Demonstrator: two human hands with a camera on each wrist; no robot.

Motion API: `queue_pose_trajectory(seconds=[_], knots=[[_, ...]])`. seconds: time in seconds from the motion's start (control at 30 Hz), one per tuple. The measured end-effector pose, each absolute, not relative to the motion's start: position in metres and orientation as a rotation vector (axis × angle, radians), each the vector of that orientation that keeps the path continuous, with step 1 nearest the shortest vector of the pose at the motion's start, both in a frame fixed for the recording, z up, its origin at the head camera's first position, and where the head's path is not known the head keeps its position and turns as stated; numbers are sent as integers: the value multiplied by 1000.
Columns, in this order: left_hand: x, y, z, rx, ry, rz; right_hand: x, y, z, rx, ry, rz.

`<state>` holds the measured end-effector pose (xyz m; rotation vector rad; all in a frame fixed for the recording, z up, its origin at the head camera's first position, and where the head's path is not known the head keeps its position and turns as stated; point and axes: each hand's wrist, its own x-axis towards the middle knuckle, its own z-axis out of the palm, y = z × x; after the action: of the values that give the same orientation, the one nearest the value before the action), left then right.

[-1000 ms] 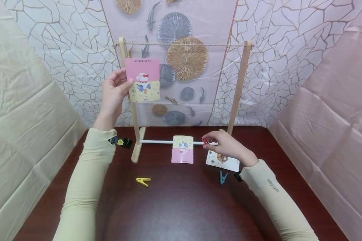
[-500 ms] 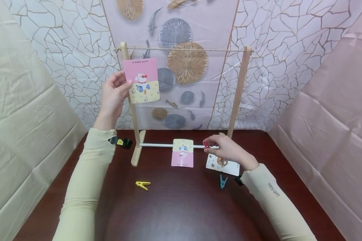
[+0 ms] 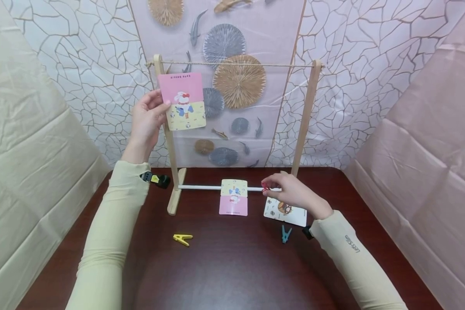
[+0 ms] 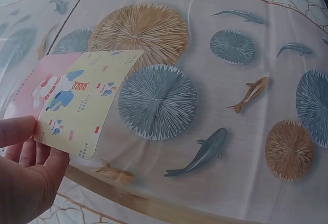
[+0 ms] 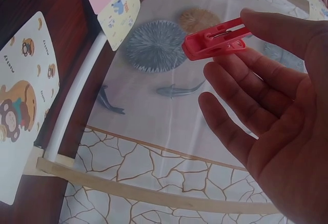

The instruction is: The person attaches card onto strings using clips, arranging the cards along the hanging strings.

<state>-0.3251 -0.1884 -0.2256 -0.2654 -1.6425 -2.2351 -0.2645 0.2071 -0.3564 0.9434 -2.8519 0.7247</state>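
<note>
My left hand point(image 3: 146, 118) pinches a pink and yellow card point(image 3: 183, 101) by its left edge, thumb on the front. A rabbit picture shows on it, and its upper edge sits a little below the rope point(image 3: 232, 64) of the wooden frame. In the right wrist view, a red clothespin point(image 5: 212, 40) is pinched between thumb and fingers of my right hand point(image 3: 290, 188). That hand hovers over the frame's lower right, overlapping a white card point(image 3: 294, 215) with a monkey picture. Another pink and yellow card point(image 3: 233, 204) lies by the white lower bar.
A yellow clothespin point(image 3: 183, 239) lies at the front left of the table, and a blue clothespin point(image 3: 285, 234) near the white card. Wooden posts point(image 3: 307, 116) rise at both sides, joined below by a white bar point(image 3: 199, 187). Patterned cloth point(image 3: 372, 86) hangs behind.
The head view has tilted slightly upward, so the scene sits lower in it. Both hands keep their holds; the left-hand card has shifted only slightly.
</note>
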Motion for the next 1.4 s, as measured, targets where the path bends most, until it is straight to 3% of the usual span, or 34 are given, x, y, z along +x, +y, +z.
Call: queue_pose_trajectory(seconds=[0.4,1.0,1.4], knots=[[-334,-192,-222,-254,-1569,-2319,-269,208,-350,964,-2832,799],[-333,-191,-218,-318,-1578,-2333,-281,199,-294,1079,-2744,690],[-334,-191,-215,-332,-1576,-2327,-282,190,-236,1120,-2568,536]])
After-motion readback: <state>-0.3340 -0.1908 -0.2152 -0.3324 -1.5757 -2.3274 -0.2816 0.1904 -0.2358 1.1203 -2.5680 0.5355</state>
